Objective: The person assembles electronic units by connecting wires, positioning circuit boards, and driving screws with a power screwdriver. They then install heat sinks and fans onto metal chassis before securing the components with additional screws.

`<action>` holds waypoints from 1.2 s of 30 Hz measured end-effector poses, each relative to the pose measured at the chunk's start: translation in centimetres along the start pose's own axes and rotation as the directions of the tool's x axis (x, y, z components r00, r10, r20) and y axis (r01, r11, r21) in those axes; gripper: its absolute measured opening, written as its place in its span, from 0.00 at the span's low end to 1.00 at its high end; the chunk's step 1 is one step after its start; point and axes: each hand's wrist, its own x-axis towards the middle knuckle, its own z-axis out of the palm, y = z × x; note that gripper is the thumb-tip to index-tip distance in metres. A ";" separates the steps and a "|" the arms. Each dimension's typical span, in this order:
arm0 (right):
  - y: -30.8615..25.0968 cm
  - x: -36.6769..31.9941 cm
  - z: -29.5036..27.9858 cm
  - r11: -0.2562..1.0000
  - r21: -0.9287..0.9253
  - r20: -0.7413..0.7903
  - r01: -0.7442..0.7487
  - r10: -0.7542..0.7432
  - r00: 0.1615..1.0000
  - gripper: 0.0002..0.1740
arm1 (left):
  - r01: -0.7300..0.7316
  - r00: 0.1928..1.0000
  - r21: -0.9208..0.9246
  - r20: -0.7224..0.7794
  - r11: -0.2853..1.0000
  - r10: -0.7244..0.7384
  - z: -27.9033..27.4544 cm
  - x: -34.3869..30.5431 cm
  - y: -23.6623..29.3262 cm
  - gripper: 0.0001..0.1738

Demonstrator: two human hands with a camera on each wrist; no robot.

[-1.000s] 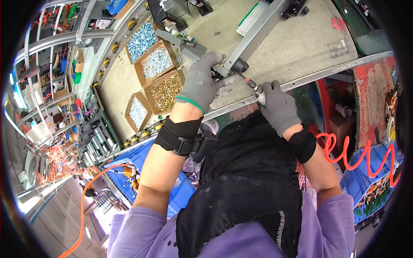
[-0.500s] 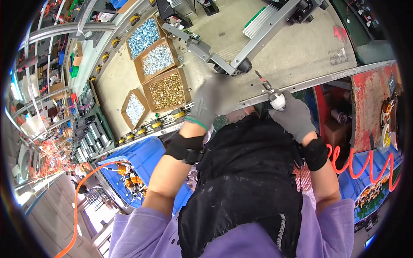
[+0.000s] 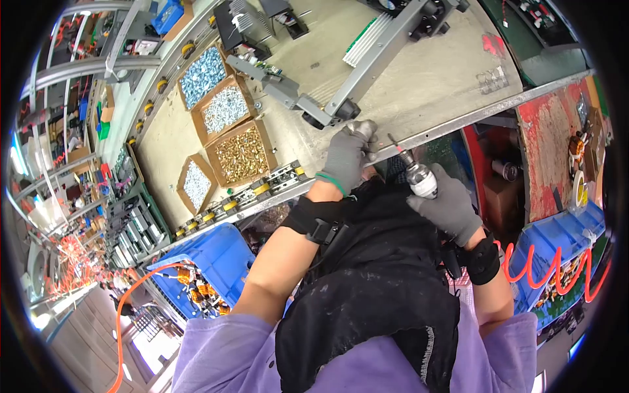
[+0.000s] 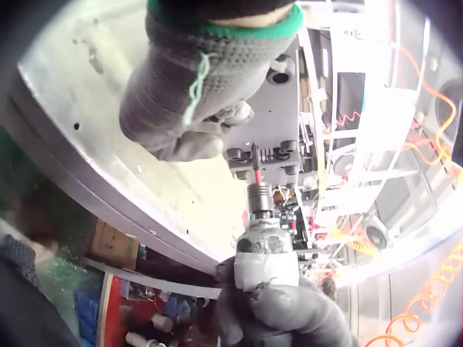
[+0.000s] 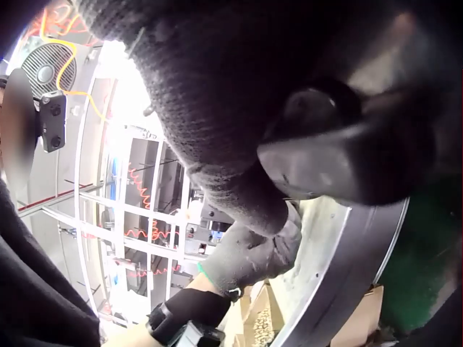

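In the head view my gloved right hand (image 3: 452,206) grips a power screwdriver (image 3: 421,182) near the bench's front edge. Its body is wrapped in white tape, and the bit with a red band points up and away from me. My gloved left hand (image 3: 348,152) is at the bench edge, left of the bit, fingers curled in; the inside of its palm is hidden. Just beyond it lies a grey metal frame (image 3: 386,72) with black round feet. The left wrist view has the bit close below the curled left hand (image 4: 195,108). My right hand's fingers (image 5: 246,202) partly cover that view.
Cardboard boxes of brass-coloured screws (image 3: 241,157) and silver screws (image 3: 226,110) stand left on the bench (image 3: 452,98). A roller rail (image 3: 262,190) runs along the front edge. Blue bins (image 3: 216,252) flank me below. A red coiled hose (image 3: 544,268) hangs at right.
My left hand has left the frame's corner and come back to the bench edge, its fingers curling. The screwdriver has moved away from the frame, toward me.
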 end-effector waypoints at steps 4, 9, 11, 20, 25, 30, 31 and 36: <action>-0.5 -0.3 -0.7 1.000 0.003 0.034 0.027 -0.027 0.999 0.26 | 0.035 0.966 -0.246 0.256 0.969 0.030 1.6 -0.5 0.7 0.16; -0.2 -0.3 -2.3 0.999 -0.012 0.028 0.042 -0.041 0.999 0.27 | 0.067 0.950 -0.214 0.312 0.975 0.003 3.7 -0.3 1.5 0.17; 0.5 -0.2 -3.0 0.999 -0.004 0.010 0.053 -0.053 0.999 0.27 | 0.062 0.947 -0.194 0.321 0.979 0.003 4.3 0.2 1.6 0.17; 2.1 0.6 -7.2 0.997 0.019 -0.061 0.081 -0.080 0.995 0.28 | -0.031 0.967 0.120 0.253 0.992 0.000 10.0 1.6 5.5 0.11; 2.7 1.6 -9.7 0.995 0.054 -0.085 0.079 -0.074 0.994 0.31 | -0.093 0.958 0.318 0.285 0.943 -0.002 12.8 3.1 7.4 0.10; 3.5 3.0 -12.1 0.984 0.164 0.021 0.074 -0.078 0.997 0.35 | -0.111 0.954 0.431 0.298 0.895 -0.025 14.8 4.6 9.1 0.11; 3.3 3.3 -12.7 0.983 0.168 0.021 0.073 -0.077 0.997 0.35 | -0.092 0.957 0.436 0.287 0.895 -0.042 14.9 4.9 9.3 0.11; 2.8 4.8 -15.2 0.989 0.131 0.024 0.068 -0.072 0.997 0.34 | -0.045 0.961 0.478 0.261 0.877 -0.092 16.9 5.6 11.2 0.11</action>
